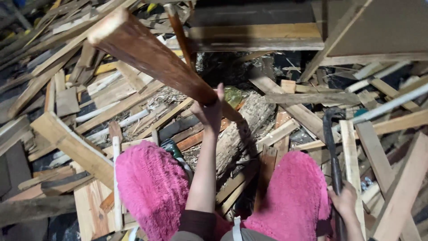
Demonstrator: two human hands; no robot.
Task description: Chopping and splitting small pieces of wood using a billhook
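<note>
Left hand (209, 109) is up in the middle of the shot, fingers wrapped tight around the near end of a plank (149, 56). It's a dark reddish-brown board, lifted off the heap and slanting up and away to the upper left, its pale sawn end right near the top edge. Right hand (344, 201) is low on the right, closed around the handle of a black crowbar (332, 147), which stands roughly upright with its hooked end curling over at the top, above a bunch of pale slats.

Pretty much everything else is scrap wood (80, 147): boards, battens and offcuts lying every which way across the whole view. A rough log (243, 129) lies just beyond the left hand, under the held end of the plank, with some shavings beside it. Something greenish and glassy (232, 94) pokes out right behind the fingers, can't tell what it is. Fuzzy pink knees (154, 187) fill the bottom, one on each side, with the left forearm coming up between them.
</note>
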